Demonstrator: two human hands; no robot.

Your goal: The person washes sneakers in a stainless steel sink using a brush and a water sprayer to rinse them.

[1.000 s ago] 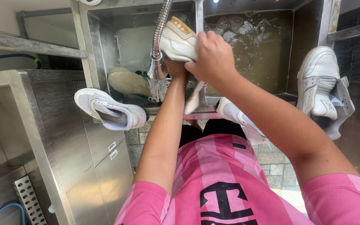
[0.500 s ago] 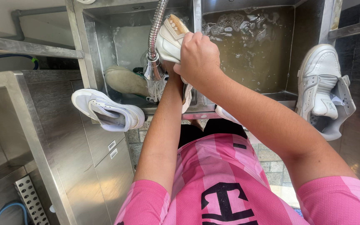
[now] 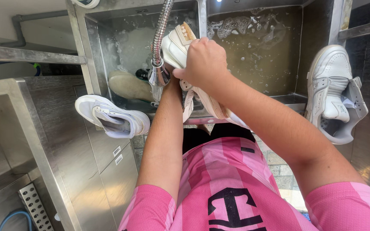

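My right hand [image 3: 202,62] is closed over a white sneaker [image 3: 174,47] with a tan heel patch, held above the left basin [image 3: 103,38] of a steel sink. My left forearm reaches up under it; only the wrist of my left hand [image 3: 173,83] shows, and its fingers are hidden behind the sneaker and my right hand. A cream strip of the sneaker [image 3: 210,102] hangs down toward my body. A flexible metal spray hose [image 3: 160,30] drops beside the sneaker, its spray head [image 3: 158,75] just left of my left wrist.
A tan-soled shoe [image 3: 127,85] lies in the left basin. The right basin [image 3: 262,51] holds murky, foamy water. One white sneaker [image 3: 112,115] rests on the left front rim, and two white sneakers [image 3: 330,81] sit on the right. A steel cabinet [image 3: 65,137] stands at left.
The sneaker has turned in my hands and its cream strip now hangs lower toward me. My right hand shifted slightly down and left. Foam has drifted in the right basin.
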